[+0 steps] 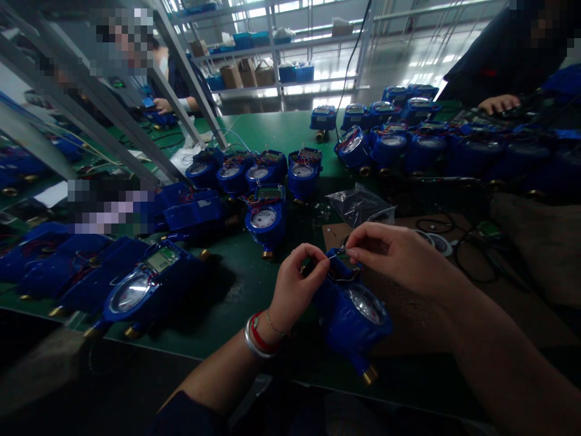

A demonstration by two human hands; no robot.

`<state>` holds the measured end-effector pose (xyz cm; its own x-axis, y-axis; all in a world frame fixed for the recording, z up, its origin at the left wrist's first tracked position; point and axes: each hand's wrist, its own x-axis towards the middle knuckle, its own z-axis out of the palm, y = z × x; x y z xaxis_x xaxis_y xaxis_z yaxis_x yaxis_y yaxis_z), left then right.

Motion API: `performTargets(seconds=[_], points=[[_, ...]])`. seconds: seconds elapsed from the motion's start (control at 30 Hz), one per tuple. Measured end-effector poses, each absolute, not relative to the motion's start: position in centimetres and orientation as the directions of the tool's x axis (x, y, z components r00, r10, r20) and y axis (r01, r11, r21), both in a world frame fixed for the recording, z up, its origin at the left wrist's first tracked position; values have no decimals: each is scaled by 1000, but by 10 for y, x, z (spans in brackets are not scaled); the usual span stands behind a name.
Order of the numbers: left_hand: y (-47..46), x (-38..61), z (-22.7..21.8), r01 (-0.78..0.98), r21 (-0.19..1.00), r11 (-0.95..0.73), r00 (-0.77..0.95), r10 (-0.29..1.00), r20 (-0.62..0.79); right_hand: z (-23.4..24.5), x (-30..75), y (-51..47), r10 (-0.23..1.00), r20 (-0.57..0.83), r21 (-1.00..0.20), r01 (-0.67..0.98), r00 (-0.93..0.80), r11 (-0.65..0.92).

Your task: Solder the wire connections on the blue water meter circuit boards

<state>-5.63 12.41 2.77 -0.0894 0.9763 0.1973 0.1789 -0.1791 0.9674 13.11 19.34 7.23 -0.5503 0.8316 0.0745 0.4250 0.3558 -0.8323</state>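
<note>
A blue water meter (351, 324) with a round clear dial and a brass threaded end lies tilted in front of me, its upper housing open with wires showing. At that housing, my left hand (295, 284) is closed in a pinch of thumb and forefinger on a thin pale wire. Opposite it, my right hand (399, 254) pinches a small wire end between thumb and fingertips, just above the meter. The exact tips are partly hidden by the fingers. Just beyond my left hand stands another water meter (264, 218) with a display and loose coloured wires.
Several more blue meters stand left, ahead and at the back right of the green table (218, 309). A clear plastic bag (361, 206) and a cardboard sheet (408, 327) lie near my right hand. A co-worker's hand (499, 104) rests at the far right; metal posts rise left.
</note>
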Motion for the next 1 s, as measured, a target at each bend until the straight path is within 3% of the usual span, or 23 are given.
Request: performTargets(seconds=[0.33,0.53,1.0], points=[[124,-58,26,273,935,-228,-29,969,245,75,124,189,785,143,-744,458,-603,487],[125,-61,27,255,921,-294,34,955,295,79,129,191,788,132,-737,472,-602,484],[125,-61,29,268,927,-263,78,965,251,77,124,187,704,157,-716,410,-693,564]])
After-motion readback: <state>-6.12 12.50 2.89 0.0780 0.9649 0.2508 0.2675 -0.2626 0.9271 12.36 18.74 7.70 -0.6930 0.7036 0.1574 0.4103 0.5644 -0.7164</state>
